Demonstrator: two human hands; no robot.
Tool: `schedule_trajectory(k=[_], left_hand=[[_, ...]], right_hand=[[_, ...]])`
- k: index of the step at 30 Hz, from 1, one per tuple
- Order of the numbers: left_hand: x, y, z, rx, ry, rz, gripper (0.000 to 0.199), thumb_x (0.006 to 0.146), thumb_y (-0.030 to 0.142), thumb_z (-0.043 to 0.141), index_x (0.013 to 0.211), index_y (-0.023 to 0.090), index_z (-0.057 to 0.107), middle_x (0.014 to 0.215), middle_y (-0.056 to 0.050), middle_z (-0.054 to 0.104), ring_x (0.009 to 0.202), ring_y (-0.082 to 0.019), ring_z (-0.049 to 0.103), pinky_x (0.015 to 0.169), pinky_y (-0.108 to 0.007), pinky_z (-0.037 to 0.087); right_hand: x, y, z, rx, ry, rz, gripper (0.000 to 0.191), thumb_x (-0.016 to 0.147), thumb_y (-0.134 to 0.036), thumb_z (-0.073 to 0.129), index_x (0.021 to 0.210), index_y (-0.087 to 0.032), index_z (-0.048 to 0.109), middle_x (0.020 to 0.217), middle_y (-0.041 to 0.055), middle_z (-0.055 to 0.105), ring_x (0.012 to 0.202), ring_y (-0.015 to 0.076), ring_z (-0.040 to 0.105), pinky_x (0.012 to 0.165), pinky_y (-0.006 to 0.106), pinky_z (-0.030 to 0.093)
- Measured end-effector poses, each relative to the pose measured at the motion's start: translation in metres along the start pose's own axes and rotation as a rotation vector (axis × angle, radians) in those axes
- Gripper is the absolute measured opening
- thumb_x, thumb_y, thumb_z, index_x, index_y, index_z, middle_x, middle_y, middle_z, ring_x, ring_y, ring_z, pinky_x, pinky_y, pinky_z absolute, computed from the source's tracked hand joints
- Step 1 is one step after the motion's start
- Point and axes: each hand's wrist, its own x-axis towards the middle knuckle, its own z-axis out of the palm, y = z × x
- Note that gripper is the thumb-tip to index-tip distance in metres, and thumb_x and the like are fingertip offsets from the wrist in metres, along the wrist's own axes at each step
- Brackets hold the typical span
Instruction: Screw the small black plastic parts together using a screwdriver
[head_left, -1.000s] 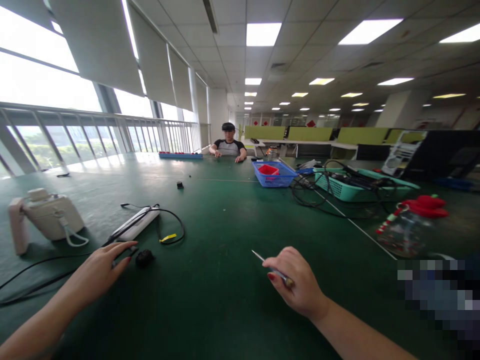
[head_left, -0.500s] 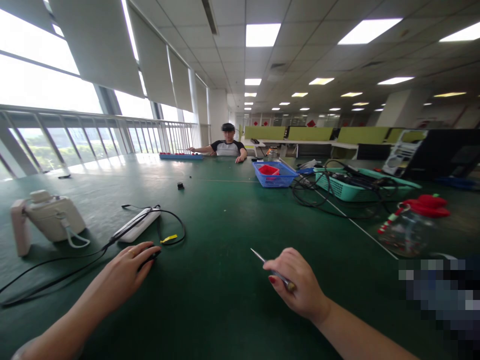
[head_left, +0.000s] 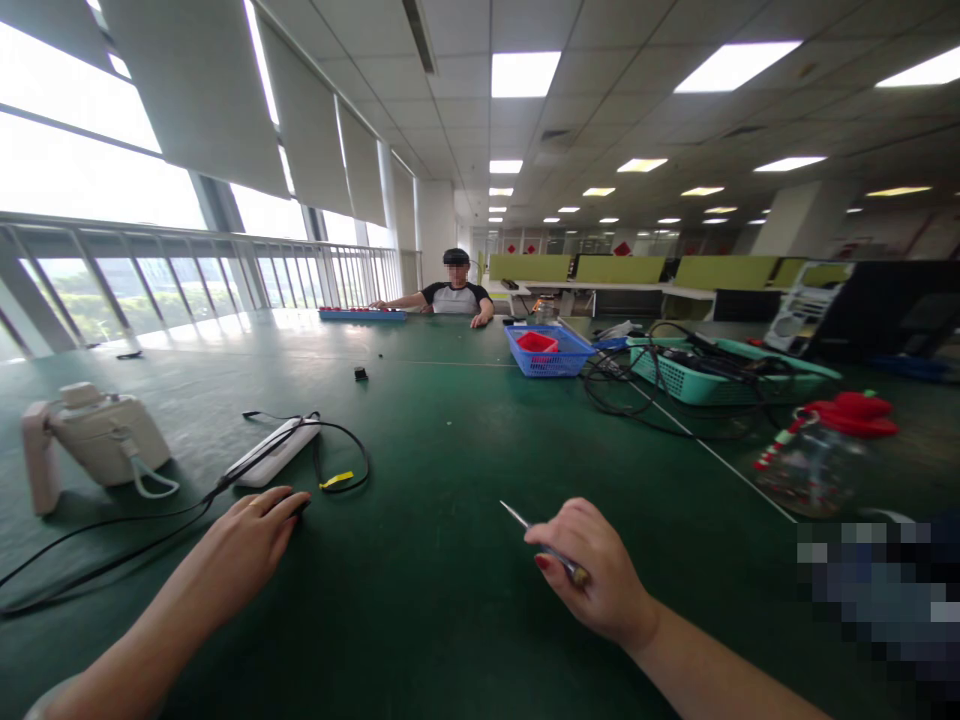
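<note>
My left hand (head_left: 251,535) is closed over a small black object (head_left: 300,508), mostly hidden under the fingers, so I cannot make out its kind. It is near the table's left side, just in front of a white power bank (head_left: 277,455) with a black cable (head_left: 206,497) lying across it. In my right hand (head_left: 596,570) is a small screwdriver (head_left: 516,515), its thin metal shaft pointing forward and left. The yellowish end of its handle shows between thumb and palm. The two hands are well apart above the green table (head_left: 420,600).
A cream bottle (head_left: 112,440) stands at the left. A small black piece (head_left: 361,374) lies mid-table. To the right are a blue basket (head_left: 551,360), a green basket (head_left: 675,385) with cables, and a red-lidded jar (head_left: 817,465). A person (head_left: 456,295) sits at the far end.
My left hand has shifted slightly left, and less of the black object shows. My right hand has stayed almost in place with the screwdriver. The far person's arm has moved slightly.
</note>
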Motion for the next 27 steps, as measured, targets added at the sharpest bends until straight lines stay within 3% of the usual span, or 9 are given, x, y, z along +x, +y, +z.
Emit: schedule_trajectory(k=[5,13,27], left_hand=[[0.0014,-0.0021,0.0005,0.055,0.055,-0.021,0.045,0.09,0.037,0.039,0.123,0.02,0.063,0.128,-0.012,0.059,0.11,-0.031,0.057,0.099,-0.046,0.043],[0.0005,-0.0014,0.0036,0.04,-0.02,-0.033,0.044,0.09,0.036,0.038,0.122,0.02,0.064,0.126,-0.013,0.058,0.107,-0.031,0.057,0.095,-0.047,0.045],[0.0007,-0.004,0.0096,0.083,-0.001,-0.03,0.045,0.091,0.035,0.037,0.125,0.016,0.061,0.125,-0.013,0.059,0.106,-0.029,0.057,0.097,-0.046,0.043]], right_hand=[[-0.0011,-0.0003,-0.0002,0.007,0.0,-0.003,0.021,0.095,-0.031,0.045,0.092,-0.022,0.064,0.072,0.0005,0.065,0.065,0.015,0.057,0.069,0.032,0.044],[-0.0014,0.0009,0.0002,0.011,-0.015,-0.007,0.02,0.095,-0.03,0.045,0.093,-0.021,0.063,0.074,0.0007,0.065,0.066,0.0153,0.057,0.069,0.033,0.044],[-0.0022,0.0002,0.0015,0.025,-0.007,-0.027,0.018,0.094,-0.028,0.047,0.093,-0.02,0.063,0.073,0.0011,0.064,0.065,0.0149,0.054,0.069,0.033,0.041]])
